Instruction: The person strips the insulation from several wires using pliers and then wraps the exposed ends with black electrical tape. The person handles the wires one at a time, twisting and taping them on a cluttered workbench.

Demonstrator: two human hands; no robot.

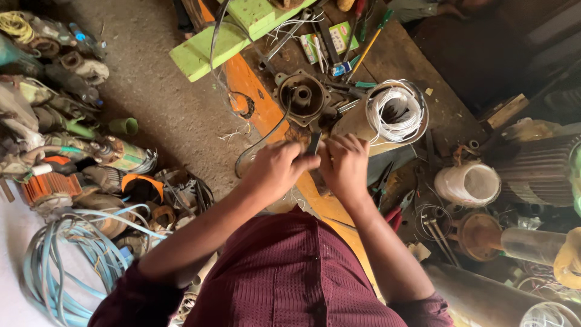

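small dark part [313, 143]: mostly hidden between left hand [276, 169] and right hand [346, 165], kind unclear | coil of blue cable [66, 266]: cut by bottom edge | glass jar [548, 315]: cropped at corner

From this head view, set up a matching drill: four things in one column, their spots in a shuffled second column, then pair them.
Things:
1. Blue cable coil
2. Green wooden block
3. Motor stator with white wire windings
4. White plastic container

Places:
A. Just beyond the right hand
B. Right side, beside the ribbed motor housing
C. Floor at lower left
D. Top centre, on the bench

Pairs: 1-C, 2-D, 3-A, 4-B
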